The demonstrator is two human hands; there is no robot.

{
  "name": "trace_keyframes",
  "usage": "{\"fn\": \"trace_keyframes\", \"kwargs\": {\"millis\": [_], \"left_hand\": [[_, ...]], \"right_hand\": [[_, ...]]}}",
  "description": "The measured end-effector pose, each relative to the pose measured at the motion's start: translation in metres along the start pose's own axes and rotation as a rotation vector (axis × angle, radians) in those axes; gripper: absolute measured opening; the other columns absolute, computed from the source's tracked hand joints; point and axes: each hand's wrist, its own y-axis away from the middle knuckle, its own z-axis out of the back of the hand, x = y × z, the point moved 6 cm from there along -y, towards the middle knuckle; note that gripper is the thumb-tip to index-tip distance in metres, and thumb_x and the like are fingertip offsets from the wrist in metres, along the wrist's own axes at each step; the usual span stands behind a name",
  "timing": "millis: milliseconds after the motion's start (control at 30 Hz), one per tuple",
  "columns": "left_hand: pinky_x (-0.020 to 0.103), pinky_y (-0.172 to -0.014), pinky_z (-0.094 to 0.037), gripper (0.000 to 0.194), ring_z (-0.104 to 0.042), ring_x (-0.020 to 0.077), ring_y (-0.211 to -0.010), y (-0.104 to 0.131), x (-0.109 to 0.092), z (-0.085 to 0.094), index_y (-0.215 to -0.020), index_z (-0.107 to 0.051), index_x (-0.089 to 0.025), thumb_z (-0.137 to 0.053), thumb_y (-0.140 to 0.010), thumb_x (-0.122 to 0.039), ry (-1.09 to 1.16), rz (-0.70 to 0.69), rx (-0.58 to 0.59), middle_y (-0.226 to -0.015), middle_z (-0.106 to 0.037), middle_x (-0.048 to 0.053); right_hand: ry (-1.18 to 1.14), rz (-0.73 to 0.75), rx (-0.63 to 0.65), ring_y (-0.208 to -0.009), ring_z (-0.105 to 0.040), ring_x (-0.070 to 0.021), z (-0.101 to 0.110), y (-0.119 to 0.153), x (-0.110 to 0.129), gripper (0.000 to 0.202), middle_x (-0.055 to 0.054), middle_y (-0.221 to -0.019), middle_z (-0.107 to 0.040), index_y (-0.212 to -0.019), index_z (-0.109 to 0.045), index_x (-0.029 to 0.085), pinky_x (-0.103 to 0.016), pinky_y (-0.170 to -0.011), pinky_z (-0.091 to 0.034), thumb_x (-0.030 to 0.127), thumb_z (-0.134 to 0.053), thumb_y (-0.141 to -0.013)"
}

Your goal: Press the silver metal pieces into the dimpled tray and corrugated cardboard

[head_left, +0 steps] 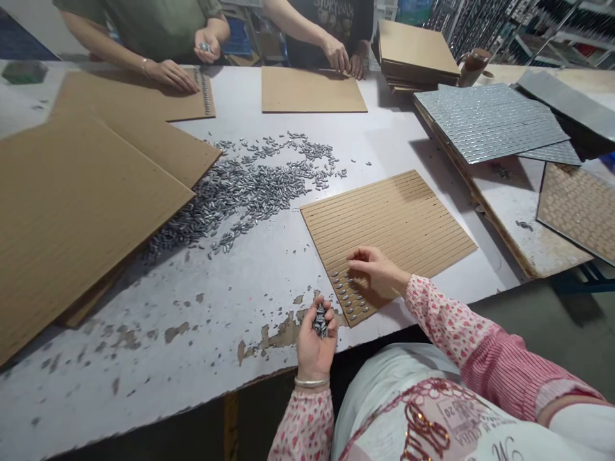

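Note:
A handful of small grey spindle-shaped metal pieces (320, 321) lies in my left hand (314, 349), palm up with the fingers curled round them at the table's front edge. My right hand (377, 267) is over the near left part of a brown grooved board (398, 221), thumb and fingertips brought together. Anything between those fingertips is too small to make out. Short rows of the same grey pieces (353, 299) lie on the board's near left corner, just below my right hand. Parallel grooves run across the rest of the board.
A large heap of grey pieces (250, 186) spreads over the white table (202, 371). Big brown boards (72, 211) overlap at left. Across the table, two people's hands (173, 77) work at other boards (312, 93). Stacked boards (418, 51) and silvery ridged sheets (494, 118) are at right.

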Motion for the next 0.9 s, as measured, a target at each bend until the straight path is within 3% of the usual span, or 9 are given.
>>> {"fn": "trace_keyframes", "kwargs": {"millis": [200,433,633,800,900], "left_hand": [[0.013,-0.041,-0.034,0.014,-0.04,0.0039,-0.053,-0.002,0.0,0.0,-0.09,-0.059,-0.016,-0.057,-0.077,-0.013,-0.098,-0.03,0.091,-0.074,-0.048,0.0],[0.015,-0.043,-0.036,0.007,-0.043,0.0058,-0.056,-0.001,0.0,0.0,-0.083,-0.059,-0.015,-0.057,-0.076,-0.015,-0.057,-0.005,0.074,-0.076,-0.051,0.002],[0.015,-0.046,-0.039,0.009,-0.047,0.0068,-0.06,-0.002,0.0,0.001,-0.084,-0.06,-0.014,-0.056,-0.076,-0.015,-0.072,-0.02,0.047,-0.08,-0.054,0.004],[0.014,-0.044,-0.036,0.008,-0.044,0.0054,-0.057,-0.002,0.0,0.002,-0.085,-0.059,-0.015,-0.057,-0.077,-0.016,-0.073,-0.024,0.053,-0.076,-0.051,0.002],[0.014,-0.044,-0.036,0.007,-0.044,0.0054,-0.057,-0.002,-0.001,0.001,-0.085,-0.059,-0.015,-0.057,-0.078,-0.016,-0.073,-0.03,0.063,-0.075,-0.05,0.001]], "right_hand": [[0.658,0.204,-0.037,-0.079,-0.057,-0.0133,-0.005,-0.003,0.013,0.013,-0.002,-0.079,-0.066,-0.079,-0.067,0.016,-0.026,-0.074,-0.04,0.025,-0.058,-0.082],[1.065,0.235,-0.053,-0.084,-0.049,-0.0176,-0.018,-0.008,0.01,0.016,-0.004,-0.082,-0.065,-0.078,-0.065,0.019,-0.028,-0.073,-0.034,0.033,-0.058,-0.082],[1.061,0.213,-0.119,-0.079,-0.047,-0.0164,-0.016,-0.009,0.008,0.007,-0.002,-0.079,-0.062,-0.079,-0.061,0.019,-0.027,-0.07,-0.031,0.026,-0.061,-0.079],[0.913,0.301,-0.037,-0.077,-0.048,-0.0145,-0.01,-0.005,0.008,0.013,-0.002,-0.076,-0.061,-0.076,-0.062,0.017,-0.026,-0.072,-0.033,0.03,-0.063,-0.08],[0.938,0.364,0.003,-0.08,-0.047,-0.0152,-0.009,-0.003,0.007,0.011,-0.002,-0.077,-0.061,-0.076,-0.063,0.017,-0.028,-0.076,-0.032,0.028,-0.064,-0.079]]}}
